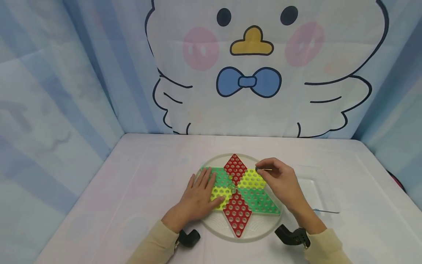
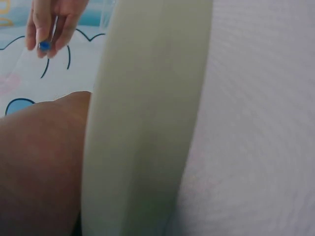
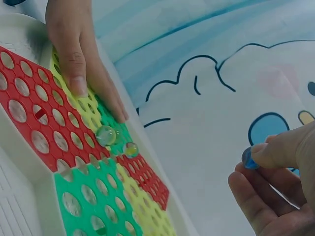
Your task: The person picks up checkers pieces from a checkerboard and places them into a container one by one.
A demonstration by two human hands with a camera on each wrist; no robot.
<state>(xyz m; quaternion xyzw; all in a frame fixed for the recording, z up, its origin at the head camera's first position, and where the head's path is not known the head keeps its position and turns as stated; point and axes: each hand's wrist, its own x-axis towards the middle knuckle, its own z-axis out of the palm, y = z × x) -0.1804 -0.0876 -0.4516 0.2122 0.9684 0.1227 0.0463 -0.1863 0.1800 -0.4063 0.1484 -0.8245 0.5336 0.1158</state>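
Observation:
A round pale Chinese checkers board [image 1: 242, 240], its star in red, green and yellow perforated sections, sits in front of me. My left hand [image 1: 200, 198] rests on the board's left side, fingers spread over the green and yellow sections. Over the far right of the board, near the yellow section, my right hand [image 1: 284, 181] pinches a blue marble [image 3: 250, 158] between thumb and fingertips. In the right wrist view, a clear marble [image 3: 105, 135] and a smaller-looking one with yellow inside [image 3: 130, 149] lie around the star's centre. The left wrist view is mostly filled by the board's underside rim [image 2: 142, 118].
Right of the board lies a clear plastic tray [image 1: 331, 189], partly behind my right forearm. A thin dark rod-like thing [image 1: 329, 211] shows at its near edge. Black wrist cameras [image 1: 189, 238] sit on both wrists. A cartoon-printed curtain [image 1: 247, 113] stands behind the table.

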